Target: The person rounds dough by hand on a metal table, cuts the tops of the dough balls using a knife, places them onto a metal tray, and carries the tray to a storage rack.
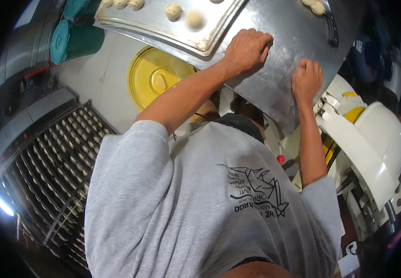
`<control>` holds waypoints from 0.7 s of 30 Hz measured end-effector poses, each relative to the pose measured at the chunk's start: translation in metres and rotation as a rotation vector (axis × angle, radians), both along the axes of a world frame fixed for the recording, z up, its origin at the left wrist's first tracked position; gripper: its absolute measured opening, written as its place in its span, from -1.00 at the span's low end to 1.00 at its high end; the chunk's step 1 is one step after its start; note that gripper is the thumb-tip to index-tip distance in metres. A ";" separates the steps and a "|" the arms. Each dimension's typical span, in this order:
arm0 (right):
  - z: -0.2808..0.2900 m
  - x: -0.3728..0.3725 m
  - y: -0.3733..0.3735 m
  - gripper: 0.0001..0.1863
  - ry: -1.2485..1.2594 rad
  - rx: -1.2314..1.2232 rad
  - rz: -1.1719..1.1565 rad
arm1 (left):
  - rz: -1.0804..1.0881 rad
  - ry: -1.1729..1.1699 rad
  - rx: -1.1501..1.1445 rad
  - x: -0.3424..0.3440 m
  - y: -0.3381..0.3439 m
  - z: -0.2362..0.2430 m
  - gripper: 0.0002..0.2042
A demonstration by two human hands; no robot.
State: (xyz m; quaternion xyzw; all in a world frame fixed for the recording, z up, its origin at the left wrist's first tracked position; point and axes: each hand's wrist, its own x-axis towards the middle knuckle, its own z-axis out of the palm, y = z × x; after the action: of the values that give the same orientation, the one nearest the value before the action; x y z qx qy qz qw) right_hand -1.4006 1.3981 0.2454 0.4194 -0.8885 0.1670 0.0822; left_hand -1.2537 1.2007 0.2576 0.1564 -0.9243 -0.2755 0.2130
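My left hand [250, 47] is curled into a fist, low over the steel table [274, 90], beside the corner of a metal tray [156, 24]. Closer to the table's right edge, my right hand [308, 79] is also closed, knuckles up. Whatever lies inside or under either set of fingers is hidden. On the tray sit several pale dough balls [173, 11]. One more dough ball [194, 20] looks blurred there. Farther along the table, at the top right, a lump of dough [315, 6] lies beside a dark tool handle [332, 31].
A yellow round lid [156, 81] is below the table's left edge. Green bins [60, 42] stand at the upper left. On the left is a rack with rows of pale pieces [63, 153]. A white machine [379, 132] is close on the right.
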 end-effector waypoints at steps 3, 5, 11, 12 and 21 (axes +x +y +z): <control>0.005 -0.022 -0.036 -0.85 0.006 -0.078 0.000 | -0.003 0.019 -0.049 -0.034 0.007 -0.002 -0.83; 0.008 -0.023 -0.044 -0.83 0.026 -0.082 0.015 | -0.059 0.058 -0.050 -0.042 0.015 0.000 -0.80; 0.017 0.041 0.051 -0.88 -0.302 -0.131 0.288 | 0.001 0.079 0.345 0.031 0.028 -0.006 -0.71; 0.017 0.041 0.056 -0.89 -0.257 -0.119 0.290 | -0.025 0.058 0.293 0.047 0.021 -0.012 -0.71; 0.001 -0.016 -0.026 -0.87 -0.063 -0.137 0.058 | -0.098 0.056 -0.011 -0.026 0.005 -0.007 -0.78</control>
State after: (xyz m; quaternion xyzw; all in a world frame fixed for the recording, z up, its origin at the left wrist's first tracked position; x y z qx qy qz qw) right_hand -1.4169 1.3719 0.2464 0.4327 -0.8647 0.2428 0.0779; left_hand -1.2801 1.2060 0.2502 0.1019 -0.9260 -0.2847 0.2261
